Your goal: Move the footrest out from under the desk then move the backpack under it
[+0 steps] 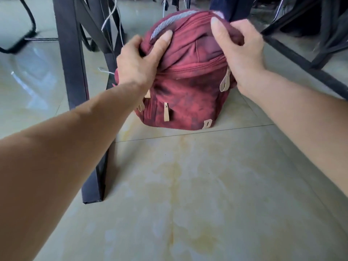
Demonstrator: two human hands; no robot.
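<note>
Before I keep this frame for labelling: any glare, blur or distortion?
Head view: window glare on the floor tiles at left; motion blur on the chair base and the frame edges; wide-angle stretch on both forearms; the backpack is fairly sharp.

1 backpack (188, 87), 2 hands (135, 66) (243, 53)

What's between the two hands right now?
In the head view, the backpack's bunched red top and grey handle lie between the left hand and right hand.
</note>
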